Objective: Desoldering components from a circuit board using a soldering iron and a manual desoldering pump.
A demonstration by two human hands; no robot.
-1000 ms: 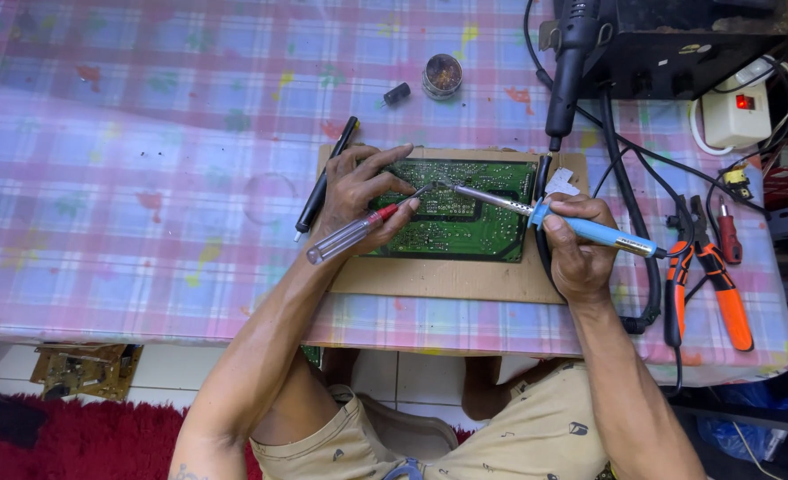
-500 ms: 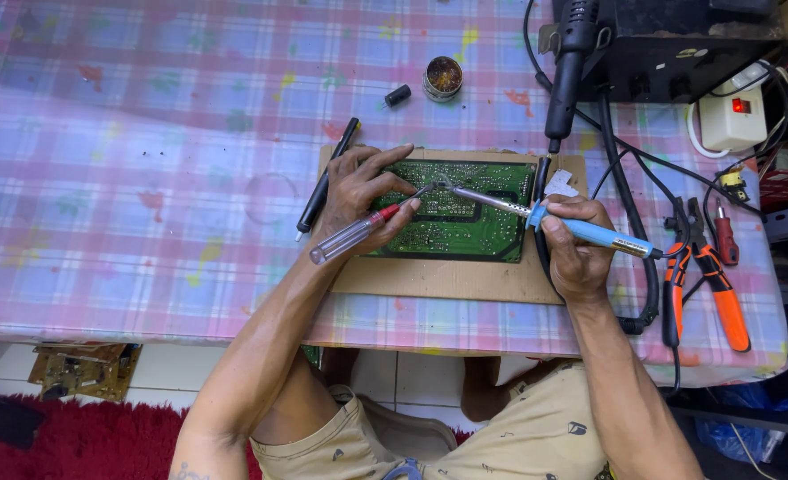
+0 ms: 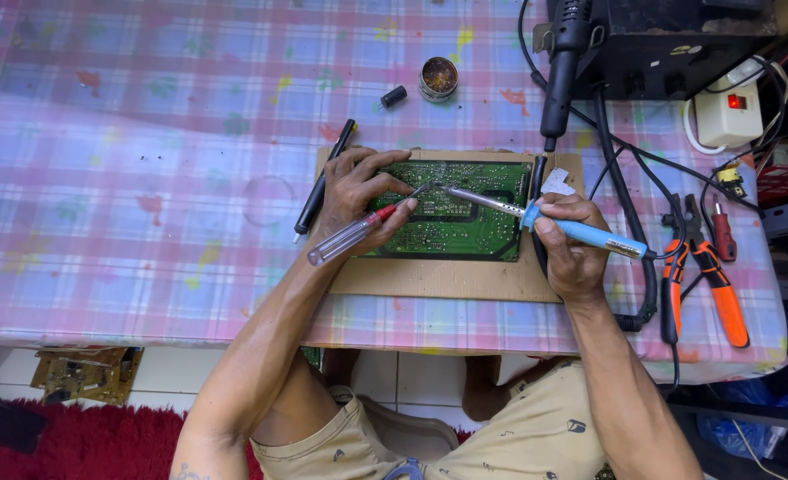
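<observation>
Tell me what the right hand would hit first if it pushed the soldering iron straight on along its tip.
The right hand aims its soldering iron left; its tip would likely first meet the screwdriver tip over the green circuit board, though height is unclear.

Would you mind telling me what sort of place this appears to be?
Probably a home electronics repair bench: a green circuit board on cardboard, a blue-handled soldering iron in the right hand, and orange-handled pliers on a pink plaid tablecloth.
</observation>
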